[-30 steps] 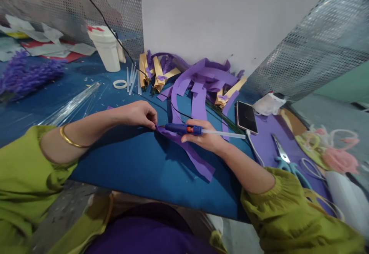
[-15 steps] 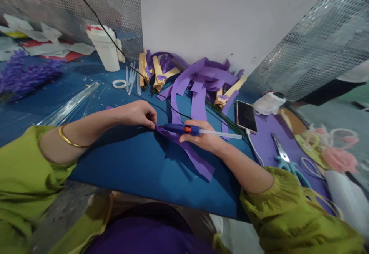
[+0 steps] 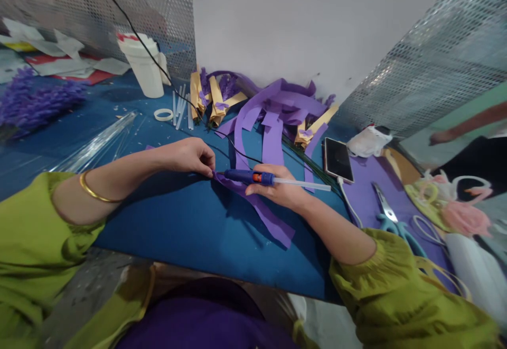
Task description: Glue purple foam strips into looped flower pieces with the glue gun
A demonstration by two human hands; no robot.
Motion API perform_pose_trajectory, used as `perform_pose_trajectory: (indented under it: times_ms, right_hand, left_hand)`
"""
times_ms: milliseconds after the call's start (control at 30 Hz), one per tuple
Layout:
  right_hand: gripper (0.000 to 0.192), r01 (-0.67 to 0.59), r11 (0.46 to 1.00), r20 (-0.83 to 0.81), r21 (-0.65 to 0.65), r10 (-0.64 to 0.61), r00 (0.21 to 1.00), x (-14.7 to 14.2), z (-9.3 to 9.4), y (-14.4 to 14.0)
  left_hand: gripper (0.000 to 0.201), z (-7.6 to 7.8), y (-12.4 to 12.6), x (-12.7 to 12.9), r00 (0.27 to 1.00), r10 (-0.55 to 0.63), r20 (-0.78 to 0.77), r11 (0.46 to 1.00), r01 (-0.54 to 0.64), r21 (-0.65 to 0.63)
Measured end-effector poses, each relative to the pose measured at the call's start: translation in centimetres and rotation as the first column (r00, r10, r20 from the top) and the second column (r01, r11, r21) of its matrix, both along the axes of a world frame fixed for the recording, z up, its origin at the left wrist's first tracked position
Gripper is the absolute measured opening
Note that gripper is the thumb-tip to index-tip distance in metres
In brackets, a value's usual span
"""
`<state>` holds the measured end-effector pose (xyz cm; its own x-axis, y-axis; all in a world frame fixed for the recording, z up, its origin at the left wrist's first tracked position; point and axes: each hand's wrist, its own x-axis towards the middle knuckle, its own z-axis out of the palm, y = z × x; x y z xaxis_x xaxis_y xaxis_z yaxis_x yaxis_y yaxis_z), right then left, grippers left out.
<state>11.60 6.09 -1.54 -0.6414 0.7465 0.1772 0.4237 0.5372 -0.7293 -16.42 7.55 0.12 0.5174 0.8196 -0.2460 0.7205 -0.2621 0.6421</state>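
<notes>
My right hand (image 3: 273, 185) is wrapped round a blue hot glue gun (image 3: 241, 176) with an orange part. A clear glue stick (image 3: 303, 183) juts from its back end toward my wrist. Between thumb and fingertips, my left hand (image 3: 196, 157) pinches one end of a purple strip (image 3: 269, 222). The gun's nozzle points left and lies right by that pinched end; whether it touches cannot be made out. From there the strip trails down to the right, its free end lying on the blue table (image 3: 178, 233).
Behind my hands lie more purple strips (image 3: 273, 138) and small yellow-wrapped bouquets (image 3: 219, 106). Loose glue sticks (image 3: 180, 109), a tape roll (image 3: 163, 114) and a white cup (image 3: 142, 66) stand left. Rightward are a phone (image 3: 338, 160) and scissors (image 3: 390, 214). A black cord (image 3: 134, 31) crosses above.
Both my hands, the glue gun and the strip keep practically the same position. At the far right, another person's arm has come into view.
</notes>
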Motion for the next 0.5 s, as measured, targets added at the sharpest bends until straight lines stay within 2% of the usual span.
perform_pose_trajectory:
  times_ms: [500]
  right_hand:
    - [0.057,0.007,1.000,-0.025,-0.005,-0.007,1.000,-0.01,-0.04,0.02]
  left_hand:
    - [0.022,0.15,0.29,-0.30,0.999,-0.026,-0.031,1.000,0.025,-0.014]
